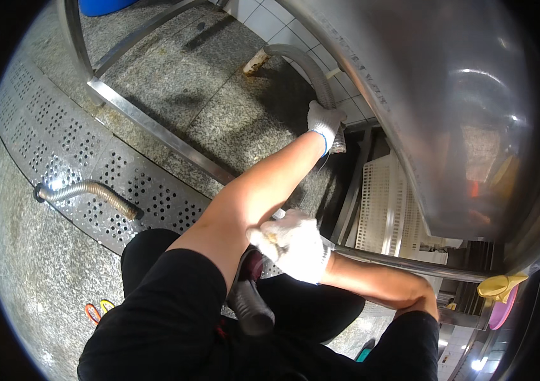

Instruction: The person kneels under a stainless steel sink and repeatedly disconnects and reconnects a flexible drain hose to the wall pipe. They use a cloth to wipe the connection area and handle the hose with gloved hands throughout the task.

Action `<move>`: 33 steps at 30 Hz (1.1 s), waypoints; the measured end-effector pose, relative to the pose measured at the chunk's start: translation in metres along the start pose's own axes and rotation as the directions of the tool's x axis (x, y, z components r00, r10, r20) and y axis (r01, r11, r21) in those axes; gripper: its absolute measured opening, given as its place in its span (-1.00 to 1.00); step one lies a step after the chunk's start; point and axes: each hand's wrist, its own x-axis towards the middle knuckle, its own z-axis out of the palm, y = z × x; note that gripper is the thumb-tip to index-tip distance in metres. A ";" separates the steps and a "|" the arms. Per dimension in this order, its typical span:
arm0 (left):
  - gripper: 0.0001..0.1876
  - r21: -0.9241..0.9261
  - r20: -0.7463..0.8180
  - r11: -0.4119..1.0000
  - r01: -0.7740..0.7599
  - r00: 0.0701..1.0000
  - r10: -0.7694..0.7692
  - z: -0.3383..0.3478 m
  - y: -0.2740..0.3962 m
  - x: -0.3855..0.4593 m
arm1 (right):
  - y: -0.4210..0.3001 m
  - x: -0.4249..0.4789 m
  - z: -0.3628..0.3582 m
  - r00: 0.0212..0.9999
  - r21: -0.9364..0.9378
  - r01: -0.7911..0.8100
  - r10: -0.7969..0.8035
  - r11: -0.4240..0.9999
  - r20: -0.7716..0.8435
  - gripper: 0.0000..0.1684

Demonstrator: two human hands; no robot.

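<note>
My left hand (326,123), in a white knit glove with a blue cuff edge, grips a grey flexible drain hose (315,69) near its lower end. The hose arches over to a rusty, pale pipe stub (255,62) in the stone floor. Below that hand a thin strand hangs down. My right hand (294,245), gloved in white, is curled in front of the steel lower rail (156,128); whether it holds the rail or something thin is hidden. Overhead at right bulges the steel underside of a sink or tank (441,119).
A loose ribbed hose (94,188) lies across the perforated metal drain cover (56,124). White plastic baskets (379,205) stand beneath the steelwork. Right of them hang a yellow cloth or glove (501,287) and a pink item (503,309). Orange-and-yellow handles (98,310) rest on the floor.
</note>
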 end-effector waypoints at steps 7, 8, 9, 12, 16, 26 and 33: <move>-0.58 -0.421 0.289 0.869 0.261 0.947 -0.144 -0.017 0.057 -0.011 | 0.019 0.009 0.015 0.981 -0.073 0.072 -0.058 0.995 0.188 -0.57; -0.64 -0.357 0.321 0.897 0.262 0.936 -0.145 -0.021 0.060 -0.011 | 0.032 0.009 0.018 0.957 -0.125 0.078 -0.040 0.989 0.287 -0.58; -0.66 -0.351 0.316 0.897 0.268 0.936 -0.156 -0.025 0.066 -0.012 | 0.045 0.010 0.025 0.926 -0.170 0.089 -0.019 0.981 0.378 -0.56; -0.66 -0.352 0.357 0.883 0.310 0.917 -0.179 -0.035 0.073 -0.019 | 0.055 0.025 0.043 0.873 -0.297 0.103 0.056 0.949 0.484 -0.57; -0.59 0.200 0.473 0.930 0.309 0.801 -0.367 -0.055 0.074 -0.050 | 0.057 0.036 0.050 0.826 -0.312 0.191 0.019 0.931 0.564 -0.57; -0.67 0.692 0.553 0.722 -0.003 0.645 -0.528 -0.113 0.110 -0.069 | 0.113 -0.008 -0.028 0.786 0.648 -0.081 0.448 0.757 -0.426 -0.68; -0.68 0.667 0.735 0.145 -0.731 0.678 0.033 -0.137 0.093 -0.086 | 0.170 0.067 -0.011 0.787 0.994 -0.098 0.616 0.057 0.042 -0.55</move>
